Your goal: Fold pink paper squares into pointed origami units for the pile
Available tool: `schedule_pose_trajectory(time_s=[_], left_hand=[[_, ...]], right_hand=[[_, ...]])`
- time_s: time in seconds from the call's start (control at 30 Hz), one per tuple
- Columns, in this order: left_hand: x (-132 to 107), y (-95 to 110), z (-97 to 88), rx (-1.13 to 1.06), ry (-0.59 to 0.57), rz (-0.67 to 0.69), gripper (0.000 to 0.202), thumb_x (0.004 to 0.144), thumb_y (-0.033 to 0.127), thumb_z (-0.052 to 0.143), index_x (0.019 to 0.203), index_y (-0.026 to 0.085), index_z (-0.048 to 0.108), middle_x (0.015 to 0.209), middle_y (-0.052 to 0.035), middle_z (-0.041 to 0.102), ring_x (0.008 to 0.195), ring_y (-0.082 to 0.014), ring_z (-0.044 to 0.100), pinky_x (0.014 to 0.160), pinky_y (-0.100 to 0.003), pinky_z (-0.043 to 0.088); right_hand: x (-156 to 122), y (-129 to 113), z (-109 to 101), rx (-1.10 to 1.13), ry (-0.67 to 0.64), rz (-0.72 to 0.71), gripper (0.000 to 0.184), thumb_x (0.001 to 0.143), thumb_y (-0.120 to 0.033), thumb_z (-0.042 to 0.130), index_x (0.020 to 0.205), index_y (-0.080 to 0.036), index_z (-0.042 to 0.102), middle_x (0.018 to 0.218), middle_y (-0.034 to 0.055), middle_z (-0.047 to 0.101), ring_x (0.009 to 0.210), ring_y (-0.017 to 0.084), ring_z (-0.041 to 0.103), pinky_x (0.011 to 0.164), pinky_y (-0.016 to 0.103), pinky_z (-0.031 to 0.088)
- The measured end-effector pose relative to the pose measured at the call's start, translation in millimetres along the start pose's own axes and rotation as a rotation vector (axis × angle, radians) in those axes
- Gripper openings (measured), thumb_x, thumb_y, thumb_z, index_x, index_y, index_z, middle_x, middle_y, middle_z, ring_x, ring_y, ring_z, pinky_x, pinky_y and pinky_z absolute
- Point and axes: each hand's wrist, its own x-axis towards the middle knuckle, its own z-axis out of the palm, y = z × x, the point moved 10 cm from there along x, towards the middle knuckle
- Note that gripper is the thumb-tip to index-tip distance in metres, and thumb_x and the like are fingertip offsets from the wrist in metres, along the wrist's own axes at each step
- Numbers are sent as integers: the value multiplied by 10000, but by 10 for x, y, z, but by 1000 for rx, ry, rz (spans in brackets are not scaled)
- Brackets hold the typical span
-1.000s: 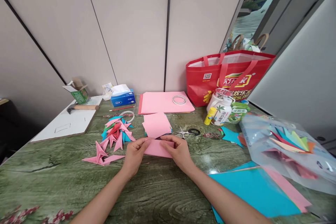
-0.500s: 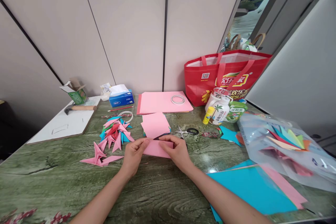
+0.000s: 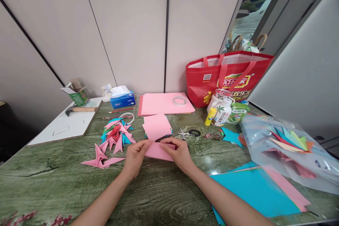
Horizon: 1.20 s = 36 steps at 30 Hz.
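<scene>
A folded pink sheet of paper (image 3: 159,152) is held just above the table between both hands. My left hand (image 3: 136,155) pinches its left end, thumb and fingertips together at the upper edge. At the right end my right hand (image 3: 179,152) grips it the same way, with the thumb lying on the near face. Right behind the hands lies a stack of pink paper squares (image 3: 157,126) with other colours showing beneath. Scissors (image 3: 188,133) rest to the right of that stack. Folded paper pieces (image 3: 118,134) in pink, blue and red are heaped left of my left hand.
Larger pink sheets (image 3: 161,103) carry a tape roll (image 3: 179,101) at the back. A tissue box (image 3: 122,100) and a hammer (image 3: 82,109) are back left. A red bag (image 3: 196,84), glue stick (image 3: 210,116), plastic bag (image 3: 254,141) and blue sheets (image 3: 251,190) occupy the right side.
The two hands stay in nearly the same place, still pinching the pink paper. The paper's lower edge sits slightly lower; nothing else has visibly moved.
</scene>
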Motion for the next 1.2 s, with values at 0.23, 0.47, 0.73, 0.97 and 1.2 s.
schedule_pose_trajectory(time_s=[0.23,0.47,0.73,0.97,1.2], left_hand=[[-13,45,69,19,-53,-29,286,683,337,598,886,148,673,768,-48,687,684,-171,587,622,-249,450],[-109,-151,274,-92,-176,-250,367,516,267,740,827,107,627,735,-47,684,654,-188,620,616,-288,504],[-167,-228,357,-191,-199,-330,264,568,270,716,758,105,637,681,-47,702,622,-200,647,642,-345,538],[-137,-190,312,-217,-199,-310,271,595,275,701,790,94,643,698,-52,703,633,-186,644,658,-334,541],[-103,-182,254,-230,-135,-309,256,536,263,737,704,102,631,603,-13,677,555,-163,631,587,-302,549]], right_hand=[[17,59,12,-30,-33,8,112,701,-255,580,662,-157,619,681,23,626,654,147,540,634,249,419],[2,7,-11,-1,-6,-9,130,723,-258,552,659,-152,590,663,12,592,639,135,511,617,238,390],[-7,29,18,58,1,31,149,716,-280,559,654,-144,564,641,3,552,598,120,484,577,230,382],[14,3,-9,33,-22,5,160,726,-294,551,651,-153,556,643,5,549,610,122,481,588,232,379],[40,17,-28,30,-23,10,194,712,-334,556,638,-155,560,631,6,547,591,120,474,570,233,374]])
